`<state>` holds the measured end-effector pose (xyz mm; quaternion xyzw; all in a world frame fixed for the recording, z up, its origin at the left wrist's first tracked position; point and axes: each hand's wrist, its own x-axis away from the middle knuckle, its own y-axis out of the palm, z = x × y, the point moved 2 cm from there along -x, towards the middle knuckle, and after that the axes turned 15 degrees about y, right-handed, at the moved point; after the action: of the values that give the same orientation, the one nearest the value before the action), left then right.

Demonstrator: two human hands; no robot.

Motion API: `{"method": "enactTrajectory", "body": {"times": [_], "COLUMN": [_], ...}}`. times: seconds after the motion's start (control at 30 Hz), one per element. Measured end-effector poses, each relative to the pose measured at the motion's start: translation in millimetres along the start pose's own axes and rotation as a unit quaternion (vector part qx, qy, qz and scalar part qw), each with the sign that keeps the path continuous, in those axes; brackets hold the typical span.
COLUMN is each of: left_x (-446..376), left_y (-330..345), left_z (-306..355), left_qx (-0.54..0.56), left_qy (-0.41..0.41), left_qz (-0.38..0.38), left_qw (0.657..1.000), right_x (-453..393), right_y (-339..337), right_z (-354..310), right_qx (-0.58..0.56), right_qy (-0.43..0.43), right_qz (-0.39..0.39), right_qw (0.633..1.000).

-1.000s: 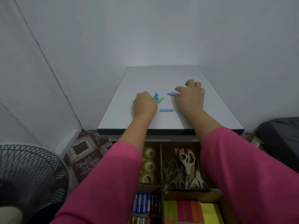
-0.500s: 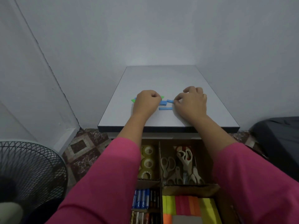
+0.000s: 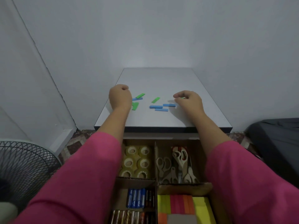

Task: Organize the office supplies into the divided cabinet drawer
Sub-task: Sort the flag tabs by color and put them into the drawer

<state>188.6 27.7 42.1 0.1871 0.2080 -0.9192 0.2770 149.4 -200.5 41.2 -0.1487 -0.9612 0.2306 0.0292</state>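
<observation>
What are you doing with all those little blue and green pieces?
A person in pink sleeves is sorting office supplies. Small blue strips and green strips lie scattered on the white cabinet top. The left hand is curled beside some of them, and the right hand is curled beside another strip. Below, the open drawer already holds tape rolls, scissors, batteries and sticky notes in separate sections.
</observation>
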Motion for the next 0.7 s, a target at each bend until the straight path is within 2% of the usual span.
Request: {"method": "enactTrajectory", "body": {"times": [0.07,0.13,0.2,0.27,0.37,0.47,0.6,0.7], "left_x": [-12.5,-16.4,-19.4,-21.5,-20.9,-12.4,-3.6,6.7], "left_y": [6.6,12.7,18.3,21.6,19.7,11.0,3.0,4.9], "left_z": [-9.5,-12.6,-15.6,-17.1,-12.8,1.7,17.6,30.5], "left_qx": [-0.114,-0.224,-0.275,-0.289,-0.264,-0.194,-0.107,-0.084], "left_qy": [0.008,0.016,0.030,0.034,0.029,0.047,0.077,0.087], "left_qz": [-0.121,-0.207,-0.239,-0.246,-0.252,-0.255,-0.219,-0.278], "left_qw": [0.986,0.952,0.931,0.925,0.930,0.946,0.967,0.953], "right_x": [-0.7,-2.5,-3.6,-3.7,-4.0,-5.0,-5.7,-5.5], "right_y": [0.5,0.8,1.4,2.1,2.6,3.3,3.3,3.5], "right_z": [0.1,0.5,1.8,2.6,2.8,3.8,4.2,2.9], "right_qx": [-0.005,-0.009,-0.007,-0.005,-0.007,-0.010,-0.010,-0.001], "right_qy": [0.003,0.007,0.007,0.005,0.002,0.007,0.008,0.005], "right_qz": [-0.001,-0.002,-0.004,-0.007,-0.008,-0.009,-0.010,-0.010], "right_qw": [1.000,1.000,1.000,1.000,1.000,1.000,1.000,1.000]}}
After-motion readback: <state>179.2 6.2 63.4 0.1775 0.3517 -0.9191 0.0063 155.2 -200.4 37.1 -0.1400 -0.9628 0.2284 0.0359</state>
